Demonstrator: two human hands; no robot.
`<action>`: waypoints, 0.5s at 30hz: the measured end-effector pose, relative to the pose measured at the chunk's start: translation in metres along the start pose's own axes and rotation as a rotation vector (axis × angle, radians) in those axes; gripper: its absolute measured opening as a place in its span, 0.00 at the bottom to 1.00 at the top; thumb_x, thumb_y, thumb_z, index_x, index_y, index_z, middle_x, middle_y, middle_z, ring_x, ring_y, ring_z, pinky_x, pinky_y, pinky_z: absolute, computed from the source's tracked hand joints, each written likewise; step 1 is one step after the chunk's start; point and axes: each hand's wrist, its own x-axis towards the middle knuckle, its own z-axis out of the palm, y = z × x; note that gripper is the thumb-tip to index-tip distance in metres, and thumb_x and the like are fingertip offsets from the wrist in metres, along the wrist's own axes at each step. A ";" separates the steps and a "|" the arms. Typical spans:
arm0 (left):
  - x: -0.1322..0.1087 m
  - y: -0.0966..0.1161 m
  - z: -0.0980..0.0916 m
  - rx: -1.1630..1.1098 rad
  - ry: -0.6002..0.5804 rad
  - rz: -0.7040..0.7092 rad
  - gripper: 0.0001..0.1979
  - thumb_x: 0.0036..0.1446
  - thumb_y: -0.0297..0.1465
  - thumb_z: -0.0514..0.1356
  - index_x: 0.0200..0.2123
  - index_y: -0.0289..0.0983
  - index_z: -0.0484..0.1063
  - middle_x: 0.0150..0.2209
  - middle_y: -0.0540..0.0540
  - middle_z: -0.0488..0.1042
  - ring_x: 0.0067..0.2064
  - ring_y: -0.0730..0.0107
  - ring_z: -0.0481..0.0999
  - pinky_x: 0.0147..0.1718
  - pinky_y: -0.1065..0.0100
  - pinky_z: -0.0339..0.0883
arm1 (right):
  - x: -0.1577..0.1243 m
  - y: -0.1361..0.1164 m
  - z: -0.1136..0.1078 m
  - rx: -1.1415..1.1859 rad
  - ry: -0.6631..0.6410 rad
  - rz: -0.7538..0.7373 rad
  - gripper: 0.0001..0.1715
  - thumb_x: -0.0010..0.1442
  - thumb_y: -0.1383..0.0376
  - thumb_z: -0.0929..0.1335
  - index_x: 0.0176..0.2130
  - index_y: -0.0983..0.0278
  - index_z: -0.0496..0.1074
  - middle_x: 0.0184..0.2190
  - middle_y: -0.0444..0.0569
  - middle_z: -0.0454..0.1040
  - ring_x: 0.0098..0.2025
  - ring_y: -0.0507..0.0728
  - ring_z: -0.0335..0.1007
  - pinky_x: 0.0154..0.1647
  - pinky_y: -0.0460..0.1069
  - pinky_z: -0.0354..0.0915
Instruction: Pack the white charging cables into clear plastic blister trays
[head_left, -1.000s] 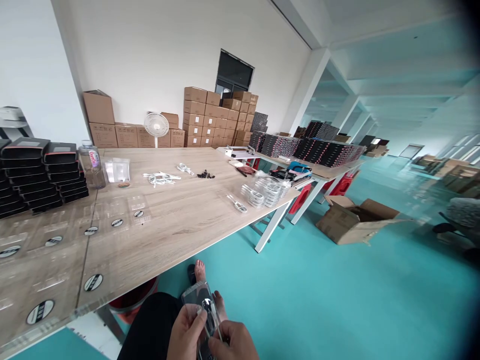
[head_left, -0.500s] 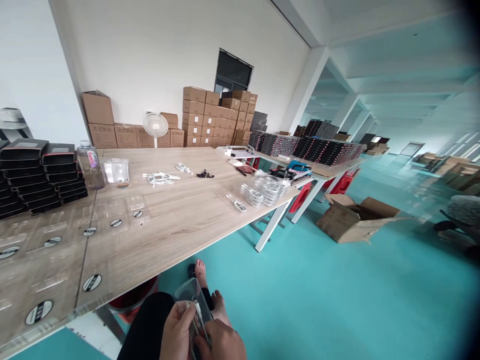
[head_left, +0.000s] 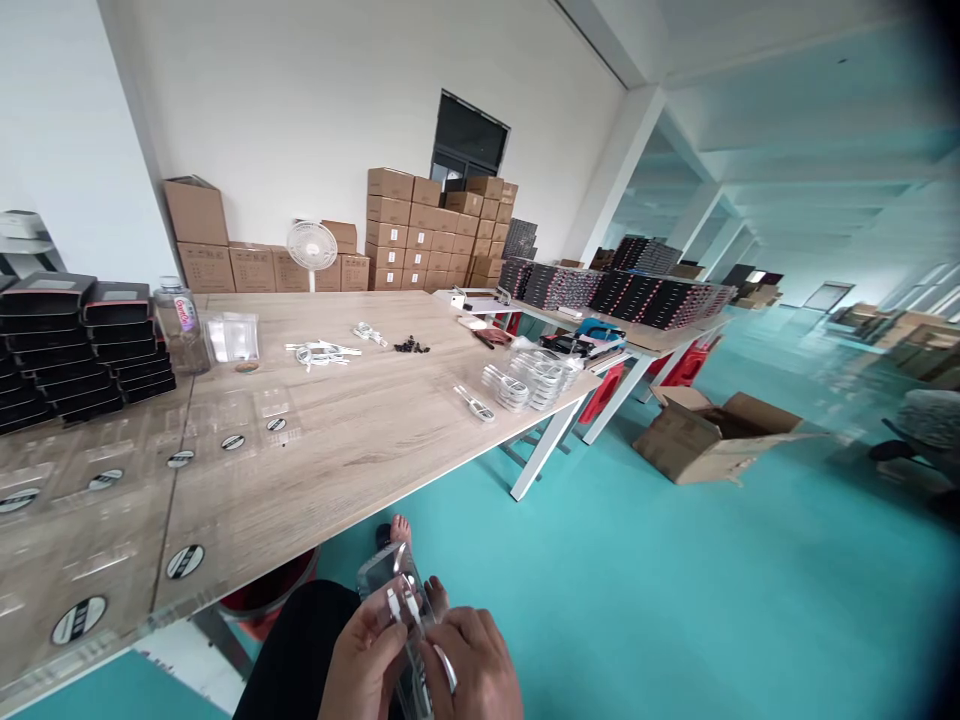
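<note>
At the bottom of the view both my hands hold a clear plastic blister tray (head_left: 391, 575) over my lap. My left hand (head_left: 365, 668) grips its left side, thumb on top. My right hand (head_left: 472, 665) is closed on its right side, fingers pressing a white cable (head_left: 409, 606) into the tray. The lower part of the tray is hidden behind my hands. My bare foot (head_left: 400, 530) shows on the teal floor beyond it.
A long wooden table (head_left: 360, 440) runs along my left with clear trays (head_left: 232, 425), stacked black boxes (head_left: 82, 345), a water bottle (head_left: 180, 325), loose white cables (head_left: 322, 352) and a pile of filled trays (head_left: 529, 380). An open cardboard box (head_left: 709, 435) lies on the floor.
The tray has tilted and shifted slightly right in my hands. My right hand has risen over its right side and the white cable now lies deeper in the tray.
</note>
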 end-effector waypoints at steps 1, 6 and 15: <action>0.000 0.001 0.000 0.001 0.019 0.008 0.20 0.34 0.30 0.76 0.36 0.36 0.82 0.37 0.40 0.84 0.44 0.49 0.82 0.44 0.57 0.75 | 0.001 0.000 -0.001 0.032 -0.016 0.041 0.19 0.65 0.53 0.63 0.30 0.58 0.76 0.29 0.49 0.75 0.33 0.58 0.71 0.37 0.50 0.66; 0.001 0.006 -0.002 0.024 0.092 0.017 0.25 0.33 0.30 0.77 0.40 0.36 0.81 0.36 0.42 0.85 0.42 0.53 0.83 0.41 0.62 0.75 | 0.005 0.006 0.000 0.356 -0.191 0.353 0.26 0.60 0.43 0.65 0.31 0.62 0.76 0.23 0.46 0.72 0.25 0.55 0.66 0.26 0.47 0.61; 0.000 0.007 -0.003 0.046 0.081 0.008 0.20 0.33 0.28 0.76 0.35 0.34 0.81 0.36 0.39 0.84 0.41 0.50 0.83 0.40 0.58 0.74 | 0.009 0.019 0.004 0.776 -0.367 0.565 0.32 0.51 0.37 0.70 0.30 0.64 0.73 0.18 0.39 0.63 0.19 0.48 0.53 0.21 0.45 0.51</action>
